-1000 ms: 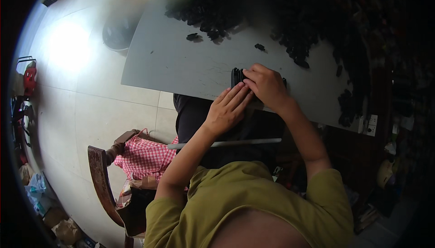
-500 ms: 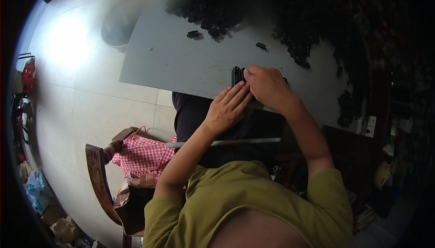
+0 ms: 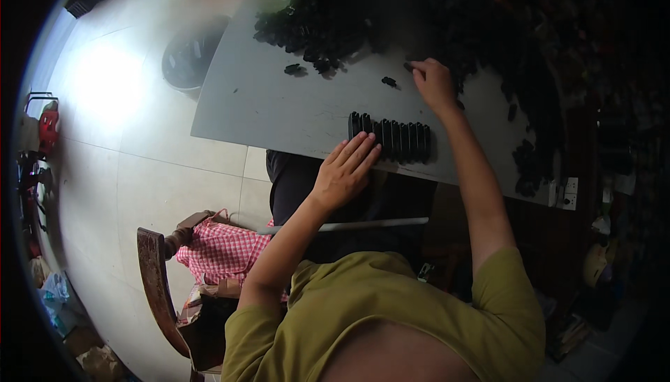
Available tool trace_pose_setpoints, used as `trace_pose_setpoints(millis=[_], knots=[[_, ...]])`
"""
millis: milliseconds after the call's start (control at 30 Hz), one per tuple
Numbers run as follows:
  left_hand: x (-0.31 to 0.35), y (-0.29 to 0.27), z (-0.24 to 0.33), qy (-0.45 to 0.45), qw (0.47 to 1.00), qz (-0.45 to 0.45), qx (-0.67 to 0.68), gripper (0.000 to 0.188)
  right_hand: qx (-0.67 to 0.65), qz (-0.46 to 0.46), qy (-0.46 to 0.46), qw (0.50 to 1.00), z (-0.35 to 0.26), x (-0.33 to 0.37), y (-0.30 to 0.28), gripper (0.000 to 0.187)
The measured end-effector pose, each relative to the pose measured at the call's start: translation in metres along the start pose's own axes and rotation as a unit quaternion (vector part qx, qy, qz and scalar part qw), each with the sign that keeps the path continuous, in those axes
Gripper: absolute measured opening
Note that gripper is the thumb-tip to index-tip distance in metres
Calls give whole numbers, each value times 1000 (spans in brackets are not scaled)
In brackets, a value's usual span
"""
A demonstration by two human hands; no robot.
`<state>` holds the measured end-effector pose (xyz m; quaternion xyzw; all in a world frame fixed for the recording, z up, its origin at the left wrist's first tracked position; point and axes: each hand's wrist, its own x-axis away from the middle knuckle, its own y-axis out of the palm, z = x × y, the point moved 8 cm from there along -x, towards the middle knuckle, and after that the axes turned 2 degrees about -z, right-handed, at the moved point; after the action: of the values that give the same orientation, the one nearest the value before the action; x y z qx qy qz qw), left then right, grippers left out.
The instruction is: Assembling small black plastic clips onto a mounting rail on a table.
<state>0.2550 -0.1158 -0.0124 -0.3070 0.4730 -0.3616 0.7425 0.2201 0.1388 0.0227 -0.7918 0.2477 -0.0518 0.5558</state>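
Note:
A row of slim black plastic pieces (image 3: 405,142) stands side by side near the front edge of the grey-white tabletop (image 3: 279,113). My left hand (image 3: 343,172) rests with its fingers stretched out, the tips touching the near left part of that row. Farther off to the right, my right hand (image 3: 434,83) has thumb and fingers pinched at the rim of a dark heap of black pieces (image 3: 447,26). A small dark piece (image 3: 409,66) shows at its fingertips; its exact shape is too small to make out.
Another black heap (image 3: 314,33) lies at the back left. Loose single pieces (image 3: 389,82) sit between heap and row. Below the table edge, a pale rod (image 3: 377,223) crosses over my lap. A wooden chair (image 3: 157,277) with pink checked cloth (image 3: 220,246) stands at left.
My right hand has left the row and reached away to the heap's rim, where a dark piece now shows at its fingertips. The row is uncovered. My left hand stays at its left end.

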Motion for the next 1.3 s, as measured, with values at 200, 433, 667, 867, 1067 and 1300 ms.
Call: trace_pose_setpoints(millis=[200,433,667,867,1067,1300], knots=[[1,-3,0,-1,1000,-5,4,60,151,14,25,988,2,-16,15,14],[13,-20,-16,-24,996,66,57,54,79,-13,-21,997,-21,-2,6,11],[13,-13,-14,-20,999,28,40,54,-185,-37,-54,981,-108,64,5,10],[14,-11,-14,-16,999,21,23,53,-111,24,-96,989,-120,71,17,11],[16,-13,-16,-20,999,31,27,51,37,1,-185,982,-149,80,16,7],[15,-14,-15,-12,998,44,39,51,174,-126,-216,952,-163,87,31,12]])
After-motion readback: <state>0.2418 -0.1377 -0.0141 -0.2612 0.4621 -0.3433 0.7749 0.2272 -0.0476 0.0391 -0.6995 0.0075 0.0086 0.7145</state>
